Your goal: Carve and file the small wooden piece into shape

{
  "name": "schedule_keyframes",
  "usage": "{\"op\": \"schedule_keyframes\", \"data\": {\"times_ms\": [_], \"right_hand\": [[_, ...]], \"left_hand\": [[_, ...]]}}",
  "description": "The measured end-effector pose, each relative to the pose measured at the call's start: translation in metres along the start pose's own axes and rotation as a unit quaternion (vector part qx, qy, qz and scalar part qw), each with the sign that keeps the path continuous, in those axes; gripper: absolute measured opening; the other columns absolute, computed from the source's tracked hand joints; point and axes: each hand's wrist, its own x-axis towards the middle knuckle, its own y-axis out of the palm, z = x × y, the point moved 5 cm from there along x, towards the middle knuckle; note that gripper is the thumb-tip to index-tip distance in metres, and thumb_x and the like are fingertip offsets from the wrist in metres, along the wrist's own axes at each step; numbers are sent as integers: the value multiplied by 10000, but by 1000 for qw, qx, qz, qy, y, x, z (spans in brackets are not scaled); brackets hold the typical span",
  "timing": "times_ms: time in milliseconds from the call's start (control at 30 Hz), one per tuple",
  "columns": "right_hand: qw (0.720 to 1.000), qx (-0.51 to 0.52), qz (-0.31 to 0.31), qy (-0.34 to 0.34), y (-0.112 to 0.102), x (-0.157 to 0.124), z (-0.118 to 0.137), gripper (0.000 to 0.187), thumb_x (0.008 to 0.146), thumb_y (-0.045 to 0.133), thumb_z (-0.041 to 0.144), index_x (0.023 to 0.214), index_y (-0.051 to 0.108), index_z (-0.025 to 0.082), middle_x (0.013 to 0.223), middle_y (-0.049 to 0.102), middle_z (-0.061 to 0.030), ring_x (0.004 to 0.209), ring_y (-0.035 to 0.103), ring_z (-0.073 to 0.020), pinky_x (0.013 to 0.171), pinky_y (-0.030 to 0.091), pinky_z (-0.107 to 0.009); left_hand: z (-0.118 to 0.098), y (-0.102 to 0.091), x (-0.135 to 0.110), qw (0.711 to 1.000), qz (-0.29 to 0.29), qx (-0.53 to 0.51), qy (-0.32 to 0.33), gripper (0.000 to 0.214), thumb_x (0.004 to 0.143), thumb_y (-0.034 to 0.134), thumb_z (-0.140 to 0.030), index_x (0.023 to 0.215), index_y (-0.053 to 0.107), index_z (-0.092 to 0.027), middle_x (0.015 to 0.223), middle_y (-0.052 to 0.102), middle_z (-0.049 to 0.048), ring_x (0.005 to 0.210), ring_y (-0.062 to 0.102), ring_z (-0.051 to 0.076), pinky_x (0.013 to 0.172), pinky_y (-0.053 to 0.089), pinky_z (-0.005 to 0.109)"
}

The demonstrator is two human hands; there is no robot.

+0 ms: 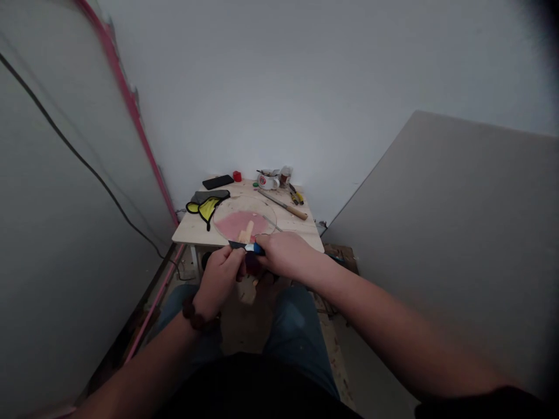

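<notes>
My right hand (283,253) is closed round the blue handle of a utility knife (257,249), above the table's near edge. Its dark blade points left and passes over the fingers of my left hand (218,273). Those fingers are pinched together, and what they hold is hidden. A dark reddish thing (253,265) shows just under the knife, between the hands; its kind is unclear. Beyond the hands, a pale wooden piece (247,233) lies on a round board (236,221) with a pink patch. A thin rod (273,223) rests at that board's right side.
On the small wooden table (192,231) are a yellow-grey cloth (208,205), a phone (218,182), a red box (237,176), a white mug (268,181), a jar (285,175), pliers (297,196) and a wooden-handled file (283,205). A grey panel (458,221) leans at right.
</notes>
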Motion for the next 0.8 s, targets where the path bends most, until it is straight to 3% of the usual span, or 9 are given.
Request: {"op": "schedule_keyframes", "data": {"times_ms": [200,333,400,467,533,600,700,800], "right_hand": [[996,-17,-14,83,6,18,-48,318,1125,645,422,1268,823,200,1173,880,-179,1027,815,-326,805,509,-351],[984,92,-112,106,9,18,-77,278,1092,679,460,1069,803,212,1015,853,-123,928,766,-278,751,474,-329],[946,249,-154,138,9,11,-84,311,1058,695,524,980,749,227,861,789,-61,766,695,-230,673,456,-308],[871,441,-160,143,11,4,-79,366,1025,703,605,986,713,241,766,716,-3,608,582,-182,582,422,-292],[790,588,-138,103,11,-1,-62,423,977,747,666,1022,706,248,740,680,31,527,484,-144,527,384,-280],[740,656,-133,65,8,-5,-43,426,916,816,647,994,698,246,726,657,46,512,435,-122,515,362,-270],[721,674,-153,56,4,-10,-24,366,884,841,566,902,664,247,703,633,50,529,440,-118,525,364,-268],[749,640,-162,51,0,-14,-17,340,884,839,533,853,657,247,732,648,33,592,504,-139,570,412,-275]], "left_hand": [[-5,5,-14,1000,22,-14,10,422,1046,560,-391,649,607,-257,614,611,22,608,552,200,615,414,321],[-7,2,-8,999,11,-33,15,473,1081,535,-408,637,597,-255,599,590,14,619,559,198,642,437,316],[-7,1,-3,999,14,-21,24,482,1093,535,-422,647,604,-251,614,607,15,641,578,200,660,446,312],[-9,2,0,999,32,-6,37,468,1096,554,-448,685,646,-245,653,653,22,666,604,206,667,454,311],[-12,5,-1,997,54,1,53,451,1086,578,-469,716,690,-237,682,685,28,675,618,210,665,459,311],[-16,9,-2,995,77,-1,64,434,1071,601,-464,722,708,-229,696,702,30,678,621,209,671,467,310],[-21,13,-3,993,91,-23,67,383,1054,658,-471,785,745,-213,761,742,34,727,647,212,702,488,304],[-26,14,-2,992,82,-69,59,390,1054,700,-561,941,799,-201,849,778,43,781,673,223,721,513,304]]}}
